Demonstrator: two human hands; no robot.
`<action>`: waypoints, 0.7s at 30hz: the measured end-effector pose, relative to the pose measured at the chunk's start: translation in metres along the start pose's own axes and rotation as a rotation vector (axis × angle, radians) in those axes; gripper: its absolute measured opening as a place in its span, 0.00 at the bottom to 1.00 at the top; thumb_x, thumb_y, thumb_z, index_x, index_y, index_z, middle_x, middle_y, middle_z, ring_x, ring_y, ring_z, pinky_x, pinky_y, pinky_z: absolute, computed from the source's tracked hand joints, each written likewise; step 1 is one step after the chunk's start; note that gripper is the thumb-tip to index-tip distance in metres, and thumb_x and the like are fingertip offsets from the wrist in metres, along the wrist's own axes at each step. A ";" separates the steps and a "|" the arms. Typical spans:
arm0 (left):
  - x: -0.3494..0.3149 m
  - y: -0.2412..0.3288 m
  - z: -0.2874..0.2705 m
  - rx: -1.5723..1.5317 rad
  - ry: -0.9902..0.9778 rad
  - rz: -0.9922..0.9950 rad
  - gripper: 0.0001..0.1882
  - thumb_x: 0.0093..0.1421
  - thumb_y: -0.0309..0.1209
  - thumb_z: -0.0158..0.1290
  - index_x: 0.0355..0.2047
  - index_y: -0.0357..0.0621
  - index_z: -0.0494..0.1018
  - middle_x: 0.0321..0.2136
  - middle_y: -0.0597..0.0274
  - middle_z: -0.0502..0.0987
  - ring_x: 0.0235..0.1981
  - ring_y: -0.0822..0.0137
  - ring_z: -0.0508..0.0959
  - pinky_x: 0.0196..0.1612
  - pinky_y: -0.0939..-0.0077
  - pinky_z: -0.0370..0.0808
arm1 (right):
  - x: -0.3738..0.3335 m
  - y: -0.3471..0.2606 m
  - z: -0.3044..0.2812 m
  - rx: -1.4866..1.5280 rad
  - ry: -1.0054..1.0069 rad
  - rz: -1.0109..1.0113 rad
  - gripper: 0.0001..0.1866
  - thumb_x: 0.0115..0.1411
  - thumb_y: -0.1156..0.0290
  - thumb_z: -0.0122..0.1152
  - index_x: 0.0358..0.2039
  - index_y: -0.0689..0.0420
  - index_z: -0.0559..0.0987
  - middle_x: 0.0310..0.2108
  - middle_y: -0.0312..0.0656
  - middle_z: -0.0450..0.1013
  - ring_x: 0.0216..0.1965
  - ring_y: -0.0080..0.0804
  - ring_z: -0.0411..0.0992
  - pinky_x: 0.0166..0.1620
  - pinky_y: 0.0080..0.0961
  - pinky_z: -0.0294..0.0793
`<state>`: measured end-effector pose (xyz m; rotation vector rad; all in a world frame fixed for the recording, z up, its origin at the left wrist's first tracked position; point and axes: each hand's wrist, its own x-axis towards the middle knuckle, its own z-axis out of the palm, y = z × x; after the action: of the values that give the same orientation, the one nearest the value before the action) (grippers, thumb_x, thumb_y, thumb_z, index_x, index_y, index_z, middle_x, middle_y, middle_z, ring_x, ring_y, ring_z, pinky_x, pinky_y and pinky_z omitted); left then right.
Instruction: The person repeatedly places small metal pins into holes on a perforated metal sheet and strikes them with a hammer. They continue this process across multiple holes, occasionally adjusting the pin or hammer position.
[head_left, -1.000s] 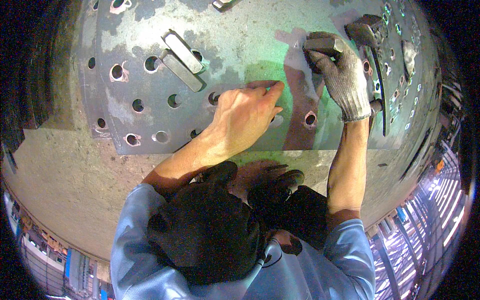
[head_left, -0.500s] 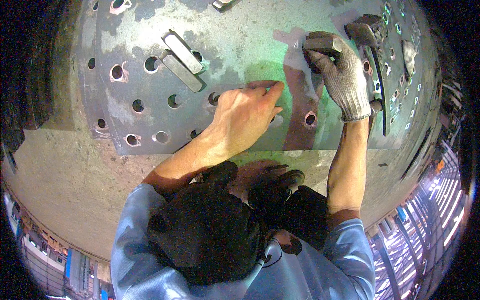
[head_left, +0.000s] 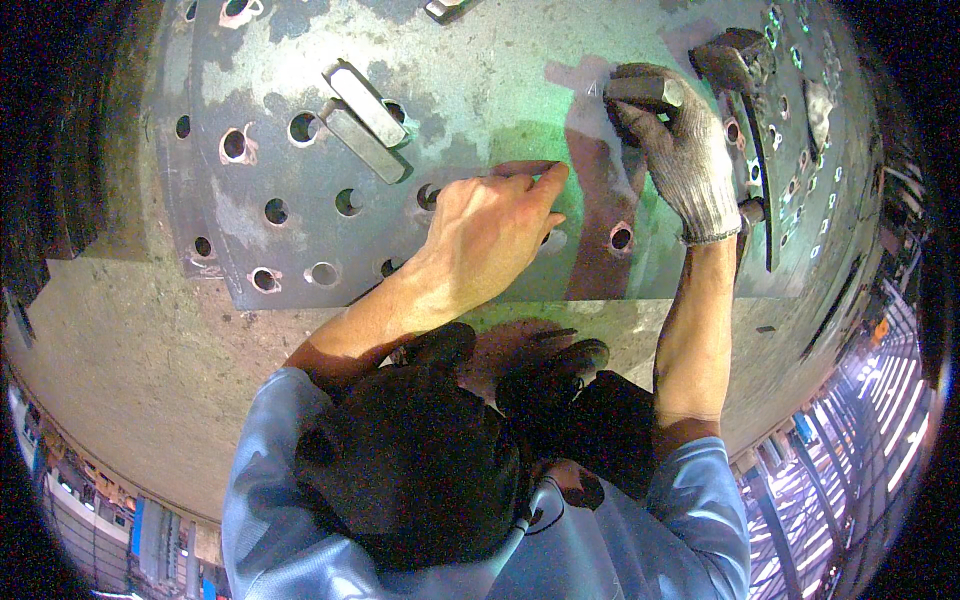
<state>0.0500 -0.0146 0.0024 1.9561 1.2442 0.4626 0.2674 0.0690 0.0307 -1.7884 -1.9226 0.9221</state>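
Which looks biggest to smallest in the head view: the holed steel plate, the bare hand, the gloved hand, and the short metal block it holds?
1. Holed steel plate, by far the largest.
2. Bare left hand and gloved right hand: alike, so unranked.
3. Short metal block, smallest, gripped in the gloved fingers.

I cannot see the far end of the metal bar; the gloved right hand wraps it. The bare left hand covers part of a hole in the steel plate. Hammer handle partly hidden behind the right hand. Another bar above the hands is cut by the top edge.
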 end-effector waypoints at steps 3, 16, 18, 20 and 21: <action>0.000 -0.001 0.002 -0.003 0.015 0.008 0.24 0.57 0.37 0.64 0.53 0.48 0.76 0.38 0.54 0.83 0.34 0.52 0.84 0.34 0.60 0.81 | 0.000 0.001 0.000 0.001 0.003 -0.036 0.11 0.60 0.74 0.63 0.43 0.57 0.82 0.39 0.44 0.82 0.41 0.37 0.82 0.46 0.30 0.79; 0.000 -0.001 0.001 -0.025 0.046 0.033 0.24 0.56 0.36 0.64 0.53 0.46 0.76 0.39 0.54 0.83 0.35 0.52 0.84 0.34 0.61 0.81 | -0.002 0.005 0.000 0.018 0.014 -0.022 0.13 0.59 0.74 0.63 0.45 0.57 0.82 0.40 0.46 0.82 0.42 0.38 0.81 0.48 0.31 0.79; 0.000 -0.001 0.002 -0.013 0.033 0.023 0.23 0.57 0.36 0.64 0.53 0.47 0.76 0.38 0.55 0.83 0.34 0.52 0.84 0.33 0.60 0.81 | -0.001 -0.001 -0.001 0.003 0.011 -0.015 0.14 0.59 0.74 0.63 0.46 0.58 0.82 0.40 0.46 0.82 0.42 0.38 0.81 0.48 0.31 0.79; 0.000 -0.001 0.002 -0.005 0.023 0.017 0.23 0.57 0.37 0.64 0.53 0.47 0.76 0.37 0.55 0.83 0.33 0.52 0.84 0.33 0.60 0.81 | 0.000 0.000 0.001 -0.003 0.018 -0.003 0.14 0.59 0.74 0.63 0.46 0.57 0.82 0.40 0.46 0.82 0.42 0.38 0.82 0.48 0.31 0.79; 0.000 -0.001 0.001 -0.003 0.019 0.016 0.23 0.57 0.37 0.64 0.53 0.48 0.76 0.36 0.55 0.83 0.33 0.52 0.84 0.33 0.60 0.81 | 0.000 0.000 0.001 -0.007 0.022 0.002 0.14 0.58 0.74 0.63 0.46 0.57 0.82 0.40 0.46 0.82 0.42 0.38 0.82 0.48 0.31 0.79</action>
<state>0.0504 -0.0150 0.0012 1.9642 1.2399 0.4914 0.2669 0.0685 0.0302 -1.7980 -1.9131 0.8935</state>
